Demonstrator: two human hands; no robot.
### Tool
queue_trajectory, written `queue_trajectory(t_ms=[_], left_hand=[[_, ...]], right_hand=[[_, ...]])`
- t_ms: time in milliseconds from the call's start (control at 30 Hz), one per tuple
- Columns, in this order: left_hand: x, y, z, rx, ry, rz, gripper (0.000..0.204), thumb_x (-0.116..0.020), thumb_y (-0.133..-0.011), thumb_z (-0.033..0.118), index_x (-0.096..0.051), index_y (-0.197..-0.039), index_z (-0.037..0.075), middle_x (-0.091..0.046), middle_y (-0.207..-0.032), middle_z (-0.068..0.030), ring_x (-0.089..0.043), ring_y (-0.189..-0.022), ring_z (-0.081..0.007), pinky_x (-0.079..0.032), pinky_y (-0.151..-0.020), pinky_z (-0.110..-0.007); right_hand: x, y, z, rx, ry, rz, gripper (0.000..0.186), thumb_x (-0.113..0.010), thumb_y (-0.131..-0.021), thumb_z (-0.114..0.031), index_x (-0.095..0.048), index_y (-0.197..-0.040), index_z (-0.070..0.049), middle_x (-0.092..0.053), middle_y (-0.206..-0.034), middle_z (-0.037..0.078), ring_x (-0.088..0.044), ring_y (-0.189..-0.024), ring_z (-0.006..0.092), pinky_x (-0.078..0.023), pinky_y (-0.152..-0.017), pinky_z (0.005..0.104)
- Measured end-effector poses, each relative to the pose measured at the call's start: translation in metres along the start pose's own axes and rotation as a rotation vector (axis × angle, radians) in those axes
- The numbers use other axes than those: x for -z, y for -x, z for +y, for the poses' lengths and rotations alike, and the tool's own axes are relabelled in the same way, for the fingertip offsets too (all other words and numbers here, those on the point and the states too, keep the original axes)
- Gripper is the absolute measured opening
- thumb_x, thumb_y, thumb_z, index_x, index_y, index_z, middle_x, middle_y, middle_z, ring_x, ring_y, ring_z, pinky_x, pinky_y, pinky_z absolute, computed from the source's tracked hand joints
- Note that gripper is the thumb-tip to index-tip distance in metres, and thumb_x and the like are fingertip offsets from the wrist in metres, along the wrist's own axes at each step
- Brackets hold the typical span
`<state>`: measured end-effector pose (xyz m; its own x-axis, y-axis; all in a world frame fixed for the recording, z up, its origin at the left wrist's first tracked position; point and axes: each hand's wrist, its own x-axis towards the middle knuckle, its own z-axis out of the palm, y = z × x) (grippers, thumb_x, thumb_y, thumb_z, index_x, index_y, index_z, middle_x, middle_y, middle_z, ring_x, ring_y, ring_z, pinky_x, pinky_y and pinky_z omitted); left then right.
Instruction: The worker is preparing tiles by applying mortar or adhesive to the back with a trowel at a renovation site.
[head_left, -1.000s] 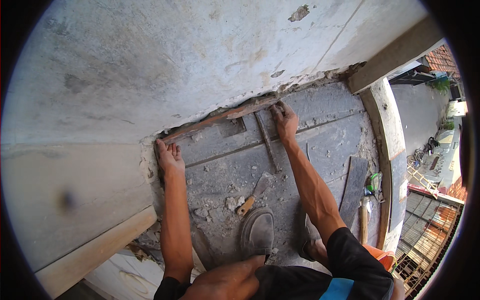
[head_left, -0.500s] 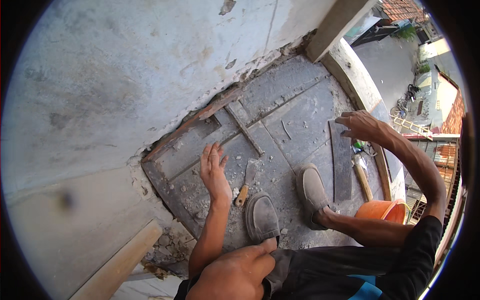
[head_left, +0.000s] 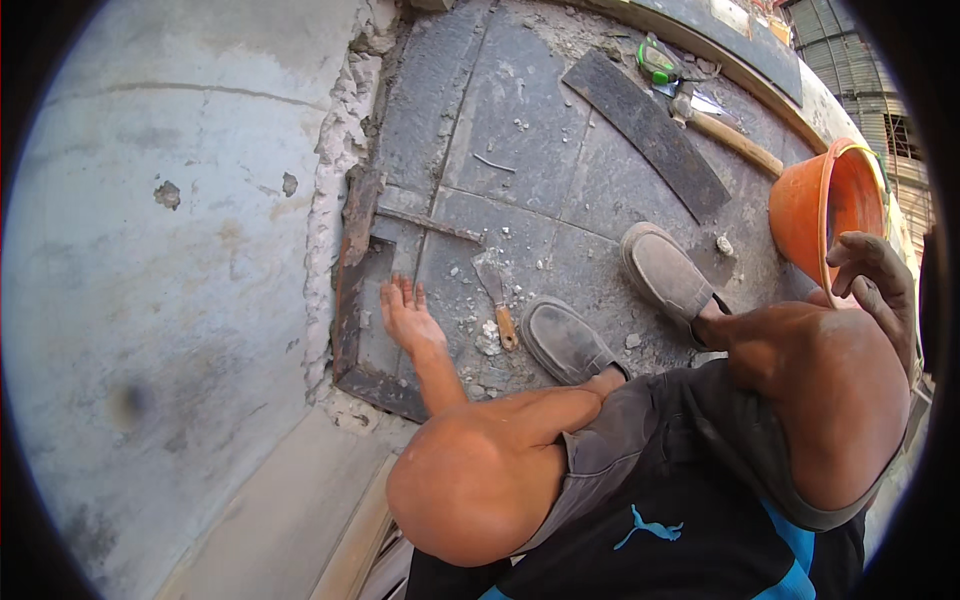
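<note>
The bucket (head_left: pixel 798 212) stands near the floor's (head_left: pixel 515 190) right edge, just beyond the right hand (head_left: pixel 876 283) — the nearer one — its fingers curled, grip unclear; the left hand (head_left: pixel 411 322) reaches leftward, fingers extended, palm bare.

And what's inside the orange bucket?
Only some of the inside wall of the orange bucket shows. The bottom is hidden behind its side, and the person's right grip covers part of the opening, so I can't tell what's down there.
</note>
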<state>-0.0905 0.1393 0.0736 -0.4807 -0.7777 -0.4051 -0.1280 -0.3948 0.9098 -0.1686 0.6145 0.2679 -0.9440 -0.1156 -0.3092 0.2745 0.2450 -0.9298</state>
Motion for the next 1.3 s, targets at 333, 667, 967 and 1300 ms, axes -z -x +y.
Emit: queue_trajectory(t_ms=[333,667,967,1300], left_hand=[[0.078,-0.038,-0.014,0.238,0.175,0.310,0.034,-0.050,-0.089,0.019,-0.042,-0.117,0.002,-0.054,-0.114,-0.0044,-0.051,-0.100,-0.0154,-0.043,-0.087,-0.036],[0.000,0.004,0.086,0.443,-0.936,-0.222,0.038,-0.051,-0.088,0.018,-0.042,-0.121,0.001,-0.058,-0.109,-0.0076,-0.055,-0.092,-0.0148,-0.046,-0.080,-0.033],[-0.193,-0.005,0.170,0.270,-1.877,-0.876,0.061,-0.061,-0.077,0.029,-0.039,-0.125,-0.003,-0.062,-0.092,-0.0122,-0.058,-0.078,-0.0165,-0.047,-0.063,-0.027],[-0.299,0.081,0.085,-0.481,-1.801,-1.498,0.043,-0.053,-0.084,0.011,-0.041,-0.124,0.001,-0.061,-0.090,-0.0101,-0.057,-0.075,-0.0169,-0.045,-0.064,-0.030]], right_hand=[[-0.074,-0.049,0.084,-0.320,-0.156,-0.358,0.029,-0.056,-0.085,-0.020,-0.056,-0.103,0.003,-0.060,-0.085,0.007,-0.053,-0.068,0.0114,-0.043,-0.062,0.0246],[-0.013,-0.040,0.081,-0.071,-0.211,-0.434,0.027,-0.059,-0.081,-0.021,-0.058,-0.098,0.000,-0.059,-0.082,0.013,-0.055,-0.068,0.0231,-0.043,-0.063,0.0327],[0.031,0.000,0.088,0.154,-0.004,-0.283,0.029,-0.053,-0.085,-0.030,-0.050,-0.092,-0.001,-0.050,-0.081,0.013,-0.053,-0.079,0.0309,-0.043,-0.065,0.0404],[0.147,0.115,0.045,-0.282,-0.011,-0.028,0.036,-0.056,-0.082,-0.035,-0.059,-0.088,0.000,-0.061,-0.074,0.014,-0.060,-0.069,0.0246,-0.045,-0.062,0.0333]])
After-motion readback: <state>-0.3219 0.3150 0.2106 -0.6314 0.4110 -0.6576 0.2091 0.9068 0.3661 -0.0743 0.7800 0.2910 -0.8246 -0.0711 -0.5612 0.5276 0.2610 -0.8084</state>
